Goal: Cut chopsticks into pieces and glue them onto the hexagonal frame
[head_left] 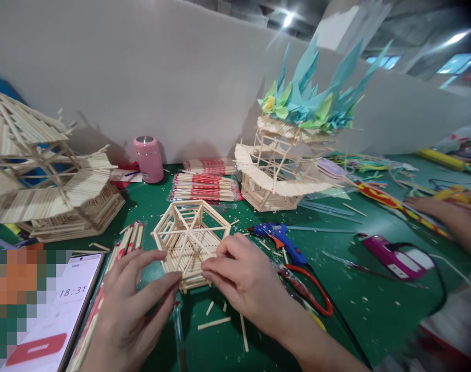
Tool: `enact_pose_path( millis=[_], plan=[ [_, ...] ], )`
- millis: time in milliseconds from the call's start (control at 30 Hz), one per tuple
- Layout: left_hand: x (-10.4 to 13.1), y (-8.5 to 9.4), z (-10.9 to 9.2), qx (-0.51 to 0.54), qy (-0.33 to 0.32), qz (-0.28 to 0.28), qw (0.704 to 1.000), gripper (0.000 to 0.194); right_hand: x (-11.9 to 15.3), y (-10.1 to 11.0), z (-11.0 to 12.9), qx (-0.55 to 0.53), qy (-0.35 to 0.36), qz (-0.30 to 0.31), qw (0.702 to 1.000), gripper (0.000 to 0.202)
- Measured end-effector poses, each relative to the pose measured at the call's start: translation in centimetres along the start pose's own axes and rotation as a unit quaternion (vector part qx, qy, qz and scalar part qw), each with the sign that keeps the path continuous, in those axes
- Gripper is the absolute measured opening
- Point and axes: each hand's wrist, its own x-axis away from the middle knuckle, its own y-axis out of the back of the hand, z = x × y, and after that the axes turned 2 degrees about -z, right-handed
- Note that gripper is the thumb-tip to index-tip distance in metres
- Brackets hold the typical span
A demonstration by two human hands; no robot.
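Hex stick frame (191, 232) sat at approx 7 o'clock from view ctr. L hand (136, 292) was part-open, thumb & index apart at its 7–8 o'clock rim; R hand (245, 274) pinched closed at 5, couldn't tell on what. Floor (196, 249), top ring (216, 214) & spokes looked done; eave slats, as on 2 o'clock model (293, 187), weren't on.
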Motion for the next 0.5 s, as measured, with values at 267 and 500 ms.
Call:
enact_pose_path(
  millis=[267,500],
  plan=[
    [0.8,0.4,-0.2,0.029,0.034,-0.026,0.999,0.038,1.1,0.3,-0.6,-0.087,-0.019,-0.059,0.994,0.024],
    [3.6,0.1,-2.2,0.078,0.259,-0.143,0.952,0.016,4.0,-1.7,-2.0,-0.179,-0.202,-0.327,0.905,0.007]
  ],
)
